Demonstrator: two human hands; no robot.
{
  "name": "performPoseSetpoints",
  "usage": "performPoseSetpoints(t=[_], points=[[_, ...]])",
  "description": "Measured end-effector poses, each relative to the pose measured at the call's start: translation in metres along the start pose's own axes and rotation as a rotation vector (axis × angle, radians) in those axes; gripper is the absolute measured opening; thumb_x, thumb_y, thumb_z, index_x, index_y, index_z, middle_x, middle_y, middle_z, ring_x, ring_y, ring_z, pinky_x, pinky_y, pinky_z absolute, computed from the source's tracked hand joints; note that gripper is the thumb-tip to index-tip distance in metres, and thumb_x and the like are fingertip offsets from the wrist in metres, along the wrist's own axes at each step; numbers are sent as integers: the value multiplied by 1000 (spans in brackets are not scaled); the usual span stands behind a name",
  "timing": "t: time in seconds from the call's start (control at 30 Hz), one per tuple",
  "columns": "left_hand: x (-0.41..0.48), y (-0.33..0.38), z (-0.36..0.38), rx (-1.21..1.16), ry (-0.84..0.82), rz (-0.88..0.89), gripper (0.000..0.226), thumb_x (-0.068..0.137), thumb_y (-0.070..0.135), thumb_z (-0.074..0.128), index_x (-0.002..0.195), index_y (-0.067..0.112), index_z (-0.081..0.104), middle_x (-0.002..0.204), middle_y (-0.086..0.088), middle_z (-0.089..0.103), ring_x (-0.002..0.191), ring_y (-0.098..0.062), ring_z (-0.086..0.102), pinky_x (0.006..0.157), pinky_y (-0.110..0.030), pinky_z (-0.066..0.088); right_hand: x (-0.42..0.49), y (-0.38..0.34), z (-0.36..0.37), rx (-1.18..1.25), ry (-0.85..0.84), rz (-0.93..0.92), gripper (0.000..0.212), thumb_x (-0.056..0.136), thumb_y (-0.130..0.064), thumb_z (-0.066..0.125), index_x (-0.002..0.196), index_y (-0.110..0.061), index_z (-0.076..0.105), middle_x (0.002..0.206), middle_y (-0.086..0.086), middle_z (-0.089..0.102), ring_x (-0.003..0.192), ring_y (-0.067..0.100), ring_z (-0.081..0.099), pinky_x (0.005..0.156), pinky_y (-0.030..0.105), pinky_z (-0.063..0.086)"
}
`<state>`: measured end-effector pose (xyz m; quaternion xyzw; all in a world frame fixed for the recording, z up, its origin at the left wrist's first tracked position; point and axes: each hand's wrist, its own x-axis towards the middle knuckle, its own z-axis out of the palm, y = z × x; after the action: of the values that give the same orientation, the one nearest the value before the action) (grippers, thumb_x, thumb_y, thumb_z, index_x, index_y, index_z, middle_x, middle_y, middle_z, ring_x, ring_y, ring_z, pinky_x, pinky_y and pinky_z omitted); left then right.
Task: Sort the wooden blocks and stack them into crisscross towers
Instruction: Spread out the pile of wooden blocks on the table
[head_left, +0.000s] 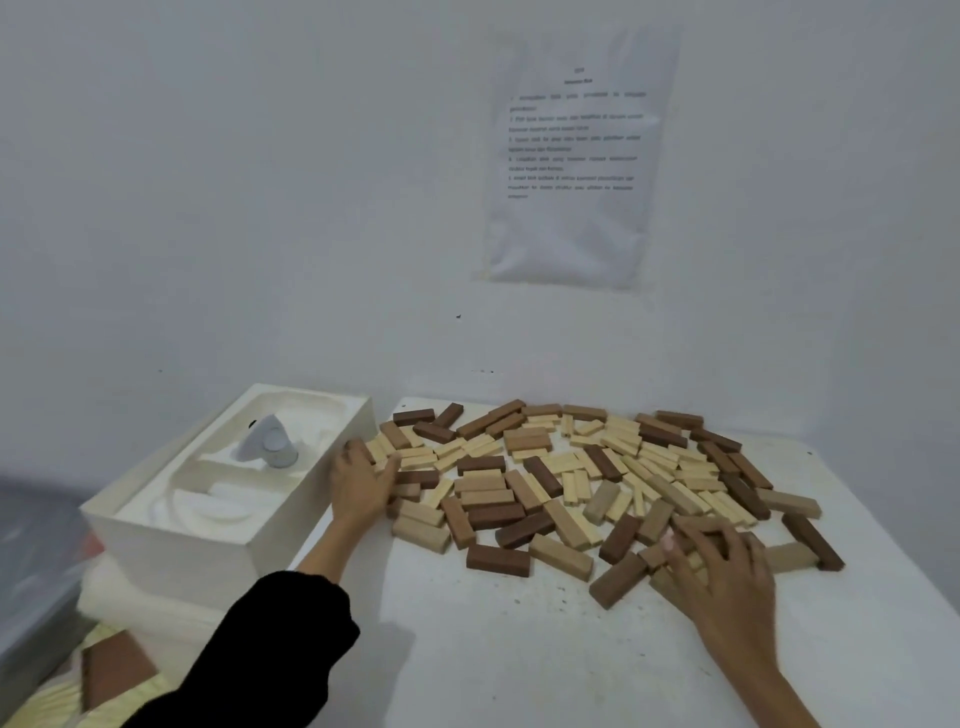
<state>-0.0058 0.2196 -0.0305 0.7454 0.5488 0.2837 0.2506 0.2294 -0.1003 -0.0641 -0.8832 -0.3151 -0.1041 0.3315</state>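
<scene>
Littering white wall-side table (519, 649), wooden blocks (571, 483)

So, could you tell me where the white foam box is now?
In the head view, the white foam box sits left of the block pile, the left hand beside its right wall.

- The print on the white paper sheet (576, 156) taped to the wall at 1 o'clock is too blurred to read.
- The right hand (727, 587) hides part of the brown and pale wooden blocks (540, 467) at 4 o'clock; its grip cannot be told.
- The left hand (363, 488) hides blocks at 9 o'clock.
- A blurred grey shape (36, 561) at 8 o'clock is cut off by the edge.
</scene>
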Motion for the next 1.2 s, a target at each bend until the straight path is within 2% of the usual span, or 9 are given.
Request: performPoseSetpoints(t=[0.23,0.47,0.6,0.67,0.8,0.87,0.97,1.03,1.2], points=[[17,10,17,125,-14,113,58,91,43,56,119,-5,41,124,-24,43,116,-36,41,93,-38,34,2,0,6,-32,31,-9,92,77,-84,8,110,-24,69,129,19,52,120,43,41,96,57,38],[38,12,19,150,-40,182,66,87,54,56,127,3,44,130,-23,42,124,-35,37,99,-41,33,1,-7,6,-19,30,20,101,69,-90,4,114,-25,67,136,20,47,128,44,34,101,58,31],[52,20,21,178,-208,126,102,77,73,54,150,16,13,152,-21,17,141,-36,16,112,-49,19,1,-7,7,-53,44,2,96,74,-87,7,110,-23,69,131,23,51,123,47,40,97,61,36],[56,27,25,288,-355,120,123,57,89,45,151,27,-4,157,-17,5,143,-37,7,113,-52,13,2,-8,7,-60,48,-2,95,75,-85,7,110,-23,69,130,23,52,122,47,41,95,61,37],[57,31,27,325,-347,150,156,21,99,28,152,20,-3,153,-18,15,141,-37,13,114,-47,11,3,-4,7,-81,43,-20,93,77,-84,8,111,-23,68,131,22,51,123,45,40,95,60,38],[58,29,26,324,-323,154,150,24,97,29,149,15,16,147,-19,24,136,-38,19,112,-45,15,3,-2,9,-90,40,-19,91,77,-83,9,112,-23,68,131,22,52,123,44,40,96,59,39],[55,29,27,303,-270,143,118,41,94,48,130,18,43,133,-14,41,125,-36,32,103,-43,28,2,-3,8,-92,41,-10,91,77,-84,8,112,-25,67,132,21,51,123,43,40,95,59,39],[49,27,33,254,-176,139,94,60,81,62,127,17,47,129,-11,48,123,-34,37,100,-42,32,2,-4,7,-92,45,-12,92,77,-83,7,113,-24,67,132,21,51,122,44,40,95,59,40],[38,28,38,207,-12,155,66,75,63,64,108,8,52,114,-10,56,112,-32,45,83,-38,39,1,-6,5,-105,44,-29,91,81,-80,8,110,-19,69,127,24,54,118,47,43,92,60,41]])
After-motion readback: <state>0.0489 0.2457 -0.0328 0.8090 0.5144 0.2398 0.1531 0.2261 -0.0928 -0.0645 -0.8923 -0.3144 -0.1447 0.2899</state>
